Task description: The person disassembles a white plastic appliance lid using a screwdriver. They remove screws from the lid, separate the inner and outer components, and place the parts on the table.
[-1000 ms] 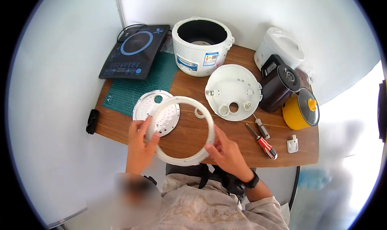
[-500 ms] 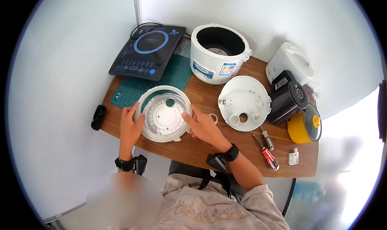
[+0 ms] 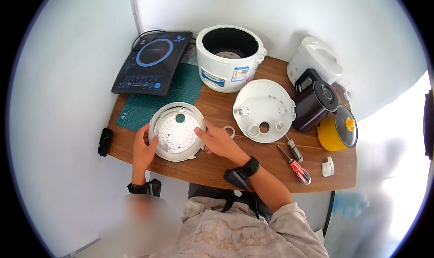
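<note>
Above the near left of the table, my left hand [image 3: 144, 146] and my right hand [image 3: 219, 140] grip opposite sides of a rice cooker inner lid. It consists of a white plastic ring [image 3: 174, 157] and a dimpled silvery metal plate [image 3: 181, 133] with one round hole near its far edge. Both thumbs rest at the plate's edge; the other fingers are partly hidden beneath the rim. Right of my right hand lies a small whitish ring [image 3: 233, 133]. Farther right, a white lid shell [image 3: 266, 102] lies with its hollow inside facing up.
Behind stand a white rice cooker body [image 3: 233, 73] and a black induction cooktop [image 3: 153, 70] on a green cutting mat [image 3: 186, 84]. On the right are a dark kettle [image 3: 312, 111], yellow pot [image 3: 329, 136], white appliance [image 3: 312, 61], two screwdrivers [image 3: 299, 170] and a white plastic piece [image 3: 327, 168].
The gap between metal plate and ring at the far side has closed; the plate now fills the ring. Both hands keep their hold. My view has shifted slightly, moving the whole scene leftward.
</note>
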`<state>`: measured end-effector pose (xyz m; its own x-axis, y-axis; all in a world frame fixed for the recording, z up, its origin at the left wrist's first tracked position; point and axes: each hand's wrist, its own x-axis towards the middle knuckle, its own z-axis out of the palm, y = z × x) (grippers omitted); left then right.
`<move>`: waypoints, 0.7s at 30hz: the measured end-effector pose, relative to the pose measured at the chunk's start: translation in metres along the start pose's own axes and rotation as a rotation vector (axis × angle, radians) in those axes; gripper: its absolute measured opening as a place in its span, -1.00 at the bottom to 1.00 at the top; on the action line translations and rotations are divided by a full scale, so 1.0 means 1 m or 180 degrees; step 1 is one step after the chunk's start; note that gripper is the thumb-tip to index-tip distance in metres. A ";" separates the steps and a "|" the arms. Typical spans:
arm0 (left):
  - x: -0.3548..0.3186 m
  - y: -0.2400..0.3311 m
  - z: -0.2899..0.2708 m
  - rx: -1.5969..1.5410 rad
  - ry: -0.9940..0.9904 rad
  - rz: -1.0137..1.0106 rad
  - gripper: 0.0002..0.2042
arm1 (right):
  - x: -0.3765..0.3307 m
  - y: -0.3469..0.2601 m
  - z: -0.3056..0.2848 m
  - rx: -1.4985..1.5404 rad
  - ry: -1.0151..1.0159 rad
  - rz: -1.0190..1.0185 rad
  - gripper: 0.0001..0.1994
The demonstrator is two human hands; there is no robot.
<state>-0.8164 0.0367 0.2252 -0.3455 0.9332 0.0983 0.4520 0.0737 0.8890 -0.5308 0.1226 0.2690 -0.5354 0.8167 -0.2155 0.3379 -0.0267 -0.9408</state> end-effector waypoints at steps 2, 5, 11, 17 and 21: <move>-0.008 0.010 0.023 -0.0120 -0.0022 0.0010 -0.51 | -0.012 0.005 -0.029 0.0039 -0.0122 0.0075 -0.29; -0.021 0.033 0.066 -0.0197 -0.0105 0.0049 -0.52 | -0.038 0.023 -0.069 0.0034 -0.0108 0.0141 -0.34; -0.044 0.083 0.139 -0.0157 -0.0059 0.0024 -0.54 | -0.102 0.065 -0.160 -0.0554 0.0108 -0.0613 -0.37; -0.077 0.144 0.220 0.0376 0.0410 0.0122 -0.59 | -0.220 0.098 -0.286 -0.1003 0.0069 -0.0779 -0.50; -0.113 0.214 0.313 0.0320 0.0743 0.0298 -0.69 | -0.311 0.151 -0.386 -0.1074 0.0382 -0.0865 -0.55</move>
<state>-0.4231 0.0567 0.2648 -0.4734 0.8322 0.2889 0.5662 0.0363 0.8235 -0.0145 0.0874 0.2949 -0.5528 0.8296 0.0784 0.4416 0.3715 -0.8167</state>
